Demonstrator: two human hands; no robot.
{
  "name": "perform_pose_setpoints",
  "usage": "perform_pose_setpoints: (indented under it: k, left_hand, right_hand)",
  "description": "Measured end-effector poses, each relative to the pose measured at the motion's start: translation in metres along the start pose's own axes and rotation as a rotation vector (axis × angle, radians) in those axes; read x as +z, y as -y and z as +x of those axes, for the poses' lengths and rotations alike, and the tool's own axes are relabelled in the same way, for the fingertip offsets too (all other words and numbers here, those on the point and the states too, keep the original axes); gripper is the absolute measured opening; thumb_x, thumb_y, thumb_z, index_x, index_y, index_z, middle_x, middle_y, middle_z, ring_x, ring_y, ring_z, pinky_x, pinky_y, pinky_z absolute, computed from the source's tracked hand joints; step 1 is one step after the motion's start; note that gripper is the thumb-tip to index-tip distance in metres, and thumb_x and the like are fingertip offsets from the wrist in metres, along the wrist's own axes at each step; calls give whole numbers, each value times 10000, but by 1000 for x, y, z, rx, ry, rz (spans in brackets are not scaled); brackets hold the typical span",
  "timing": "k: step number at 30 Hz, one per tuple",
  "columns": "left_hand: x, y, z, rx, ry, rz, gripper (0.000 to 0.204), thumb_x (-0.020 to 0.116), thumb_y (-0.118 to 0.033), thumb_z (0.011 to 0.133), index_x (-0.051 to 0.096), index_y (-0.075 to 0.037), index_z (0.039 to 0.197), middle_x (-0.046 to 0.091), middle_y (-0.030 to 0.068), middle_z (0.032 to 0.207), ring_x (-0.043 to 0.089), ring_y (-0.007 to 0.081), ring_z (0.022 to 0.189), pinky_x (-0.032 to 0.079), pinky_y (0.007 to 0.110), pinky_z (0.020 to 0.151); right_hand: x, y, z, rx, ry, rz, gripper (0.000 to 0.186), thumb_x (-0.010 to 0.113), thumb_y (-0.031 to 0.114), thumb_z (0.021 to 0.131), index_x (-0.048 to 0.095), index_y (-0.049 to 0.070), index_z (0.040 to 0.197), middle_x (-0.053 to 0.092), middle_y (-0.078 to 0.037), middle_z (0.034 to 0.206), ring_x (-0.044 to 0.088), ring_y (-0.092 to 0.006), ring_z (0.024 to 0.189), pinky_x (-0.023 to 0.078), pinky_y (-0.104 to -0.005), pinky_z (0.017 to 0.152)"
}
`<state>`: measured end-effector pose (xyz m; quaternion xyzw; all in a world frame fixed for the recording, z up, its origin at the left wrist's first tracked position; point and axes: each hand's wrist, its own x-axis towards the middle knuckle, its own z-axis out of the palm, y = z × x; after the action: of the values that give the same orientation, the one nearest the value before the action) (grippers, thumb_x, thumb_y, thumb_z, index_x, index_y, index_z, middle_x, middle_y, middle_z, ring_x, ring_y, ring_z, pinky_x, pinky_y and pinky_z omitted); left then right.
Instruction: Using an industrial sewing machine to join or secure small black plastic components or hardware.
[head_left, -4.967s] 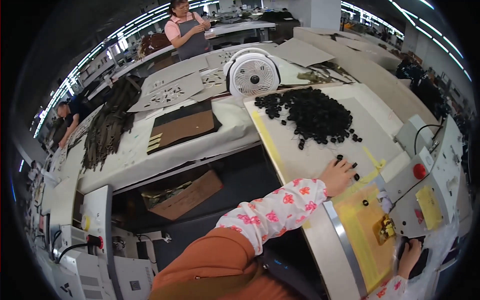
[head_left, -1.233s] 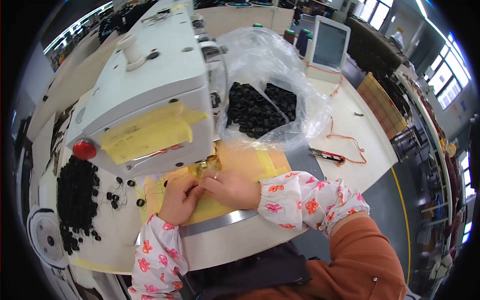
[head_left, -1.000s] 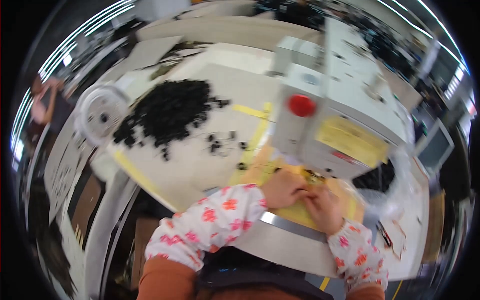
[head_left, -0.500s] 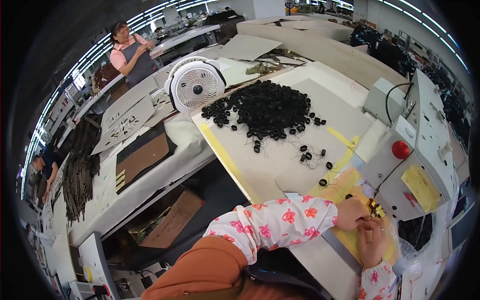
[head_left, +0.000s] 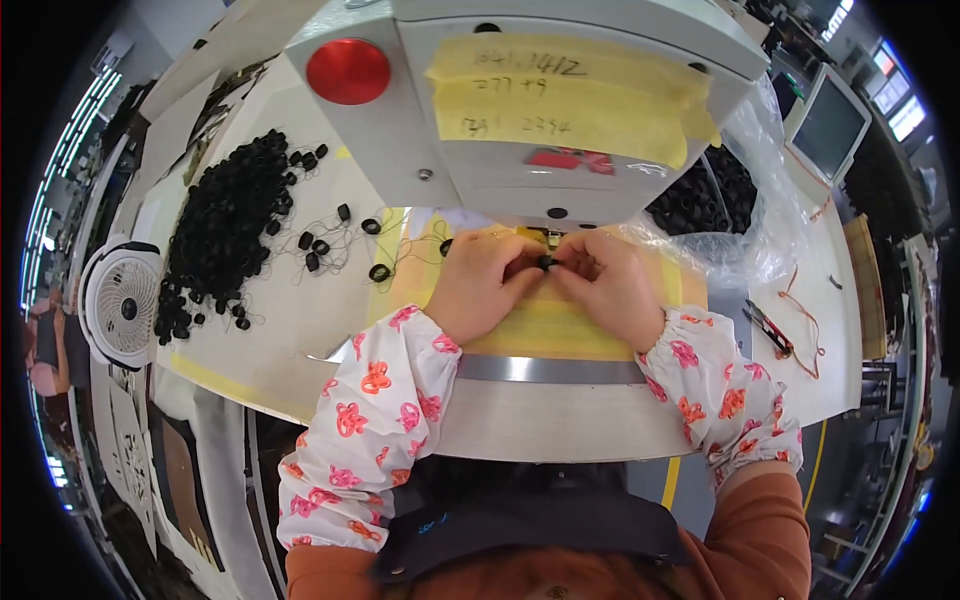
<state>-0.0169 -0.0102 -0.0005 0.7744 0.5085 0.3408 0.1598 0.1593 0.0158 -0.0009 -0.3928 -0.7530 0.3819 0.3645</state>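
Note:
My left hand (head_left: 480,282) and my right hand (head_left: 612,286) meet under the front of a grey machine head (head_left: 420,150). Fingertips of both pinch a small black loop (head_left: 546,263) between them. Just behind the loop is a gold-coloured metal part (head_left: 551,238) of the machine, partly covered by my fingers. Yellow tape (head_left: 540,330) covers the work surface beneath my hands. Left of my left hand lie several loose black loops (head_left: 379,272) with thin thread tails, and beyond them a large heap of the same loops (head_left: 228,220).
A clear plastic bag (head_left: 765,225) holds more black loops (head_left: 705,195) right of the machine. Thread snips (head_left: 768,328) and a brown cord (head_left: 808,335) lie on the right. A white fan (head_left: 125,300) stands at the left. The machine carries a red button (head_left: 348,72).
My view has swung right and down, bringing the machine and my hands to the middle. Both hands stay together at the machine, and the black loop between them now shows.

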Motion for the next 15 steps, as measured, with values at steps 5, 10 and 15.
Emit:
perform_pose_setpoints:
  k: [5, 10, 15]
  left_hand:
    - [14, 1, 2, -159, -64, -148, 173, 631, -165, 732, 635, -26, 836, 598, 92, 636, 550, 190, 551, 416, 294, 535]
    - [14, -3, 10, -302, -40, -149, 185, 664, -145, 728, 639, -3, 845, 574, 52, 592, 488, 107, 502, 389, 249, 504]
    - [17, 4, 11, -348, -72, -234, 214, 657, -219, 722, 642, -36, 832, 642, 82, 719, 605, 196, 634, 457, 293, 582]
  right_hand:
    - [0, 2, 1, -30, -65, -58, 129, 634, -14, 690, 573, -19, 803, 592, -108, 714, 583, -200, 604, 471, -283, 559]
    - [-5, -6, 7, -118, -120, -157, 96, 624, -17, 684, 577, -26, 767, 593, -144, 691, 583, -270, 612, 463, -320, 562]
    - [-7, 1, 9, -153, -132, -192, 62, 615, -11, 689, 583, -28, 740, 595, -155, 668, 584, -290, 609, 461, -327, 550]
